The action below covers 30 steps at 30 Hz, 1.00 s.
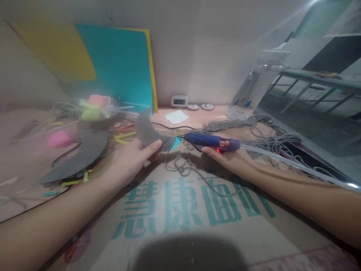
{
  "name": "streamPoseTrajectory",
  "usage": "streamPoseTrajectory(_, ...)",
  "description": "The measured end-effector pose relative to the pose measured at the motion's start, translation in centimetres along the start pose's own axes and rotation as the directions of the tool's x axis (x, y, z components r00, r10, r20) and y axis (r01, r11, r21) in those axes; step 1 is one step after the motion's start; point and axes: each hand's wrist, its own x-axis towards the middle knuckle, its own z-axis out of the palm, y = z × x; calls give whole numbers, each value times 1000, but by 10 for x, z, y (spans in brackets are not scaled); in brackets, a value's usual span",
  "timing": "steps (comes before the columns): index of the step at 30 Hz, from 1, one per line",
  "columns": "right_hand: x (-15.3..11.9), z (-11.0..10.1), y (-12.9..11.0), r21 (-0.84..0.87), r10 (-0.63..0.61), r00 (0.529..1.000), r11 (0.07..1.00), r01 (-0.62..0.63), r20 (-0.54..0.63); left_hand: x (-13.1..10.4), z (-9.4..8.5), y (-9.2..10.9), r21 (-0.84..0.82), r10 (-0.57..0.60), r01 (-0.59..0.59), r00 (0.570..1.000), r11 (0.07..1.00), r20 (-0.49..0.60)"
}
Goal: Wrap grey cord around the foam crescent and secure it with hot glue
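Grey crescent (pixel 147 131), blue glue gun (pixel 203 140) pointing left

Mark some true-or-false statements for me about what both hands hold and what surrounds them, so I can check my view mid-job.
1. The bare right hand holds a blue plastic glue gun. True.

2. The bare left hand holds a bright pink lump. False: it holds a flat grey crescent-shaped piece.

3. A small red light glows on the glue gun. True.

4. The glue gun's tip points away from the crescent-shaped piece. False: it points toward it.

5. A small white rectangular digital display stands behind a white paper sheet. True.

6. A tall clear bottle with a white lid stands left of the display. False: it stands to the right.
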Motion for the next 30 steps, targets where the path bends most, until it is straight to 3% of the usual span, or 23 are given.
streamPoseTrajectory(6,7,-8,1,-75,93,996,993,-92,6,0,3,6,-28,15,-15,1000,1000,-2)
streamPoseTrajectory(11,14,-27,-12,2,30,999,1000,-30,32,-4,2,15,156,5,-9,1000,988,25)
streamPoseTrajectory(15,21,-43,-27,17,40,997,999,-41,61,-5,0,16,183,21,-27,999,983,33)
streamPoseTrajectory(22,71,-56,-47,-114,98,995,989,-94,28,-5,3,21,155,20,-24,999,988,26)
streamPoseTrajectory(27,131,-44,-17,-27,123,965,992,-120,231,-5,8,26,46,24,-25,999,999,31)
streamPoseTrajectory(30,159,-31,17,-126,174,962,981,-150,209,-6,9,29,42,19,-20,1000,999,15)
